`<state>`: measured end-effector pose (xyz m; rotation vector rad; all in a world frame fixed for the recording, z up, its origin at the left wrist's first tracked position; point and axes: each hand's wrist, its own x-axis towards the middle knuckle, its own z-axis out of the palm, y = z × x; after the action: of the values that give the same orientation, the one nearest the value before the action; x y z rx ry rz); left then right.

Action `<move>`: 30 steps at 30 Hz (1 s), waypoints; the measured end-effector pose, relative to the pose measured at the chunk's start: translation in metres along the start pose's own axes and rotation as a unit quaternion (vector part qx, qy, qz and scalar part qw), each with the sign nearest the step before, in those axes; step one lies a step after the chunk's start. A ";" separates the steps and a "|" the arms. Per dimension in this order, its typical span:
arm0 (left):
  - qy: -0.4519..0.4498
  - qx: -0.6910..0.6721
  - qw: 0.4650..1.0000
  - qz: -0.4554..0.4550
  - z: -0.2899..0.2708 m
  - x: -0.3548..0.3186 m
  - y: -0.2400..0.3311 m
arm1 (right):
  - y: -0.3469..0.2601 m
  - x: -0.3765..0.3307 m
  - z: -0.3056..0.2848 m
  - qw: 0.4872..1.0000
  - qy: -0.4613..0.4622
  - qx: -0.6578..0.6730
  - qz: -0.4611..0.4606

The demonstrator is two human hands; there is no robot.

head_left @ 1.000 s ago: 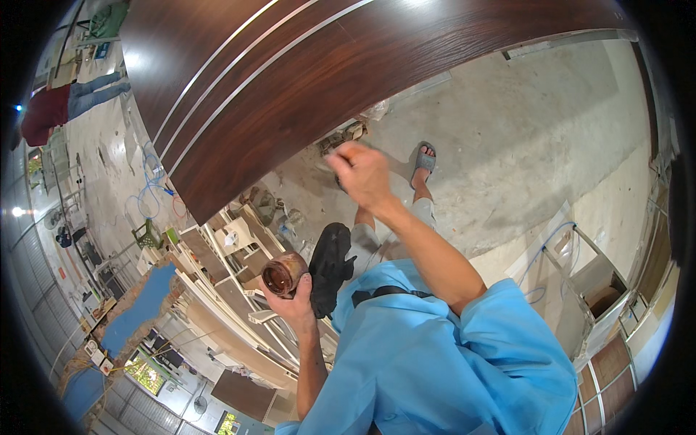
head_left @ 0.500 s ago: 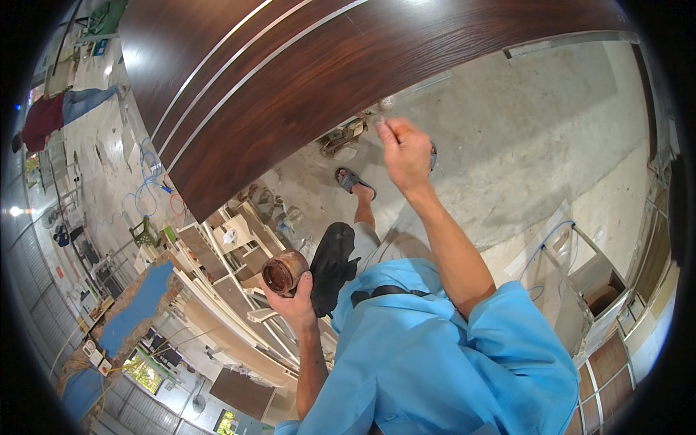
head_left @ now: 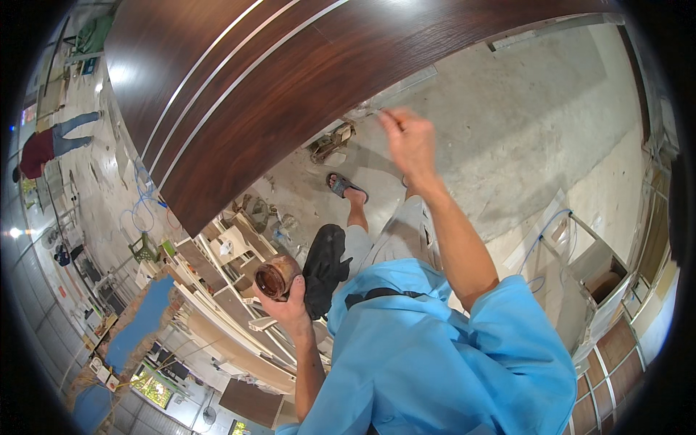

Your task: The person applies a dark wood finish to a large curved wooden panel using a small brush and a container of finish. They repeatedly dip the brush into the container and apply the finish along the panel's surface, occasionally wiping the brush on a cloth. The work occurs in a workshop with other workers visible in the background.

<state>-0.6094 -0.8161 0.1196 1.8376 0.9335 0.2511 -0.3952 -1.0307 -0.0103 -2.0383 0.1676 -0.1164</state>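
Observation:
A brown-stained jar (head_left: 280, 275), its mouth turned toward me, sits in the grasp of my left hand (head_left: 288, 310). Right beside that hand hangs a black cloth (head_left: 326, 267); whether my fingers hold it too, I cannot tell. My right hand (head_left: 411, 141) is raised near the edge of a large dark brown wood-grain panel (head_left: 290, 101) with pale inlaid strips. Its thumb and fingers are pinched together and somewhat blurred. What they grip, if anything, is too small to make out.
Wood strips and offcuts (head_left: 217, 268) are piled at the left. Scraps (head_left: 332, 141) lie on the floor under the panel's edge. A metal-framed stand (head_left: 598, 275) with a blue hose is on the right. At the far left another person (head_left: 43, 148) stands.
My right hand stays pinched and has shifted slightly, its wrist turned a little. The view has moved slightly, and the jar remains in my left hand.

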 end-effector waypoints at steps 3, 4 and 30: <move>-0.006 0.007 1.000 0.007 0.005 -0.003 0.000 | 0.005 0.004 -0.015 0.999 0.018 0.034 0.026; -0.008 0.009 1.000 0.010 0.006 -0.003 0.001 | 0.003 0.000 -0.014 0.999 -0.006 0.044 0.007; -0.029 0.016 0.999 0.023 0.030 -0.010 0.013 | 0.021 0.032 -0.056 0.994 0.054 0.026 0.095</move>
<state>-0.5935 -0.8459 0.1193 1.8879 0.8602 0.2105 -0.3739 -1.0945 -0.0029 -1.9548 0.4214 -0.1112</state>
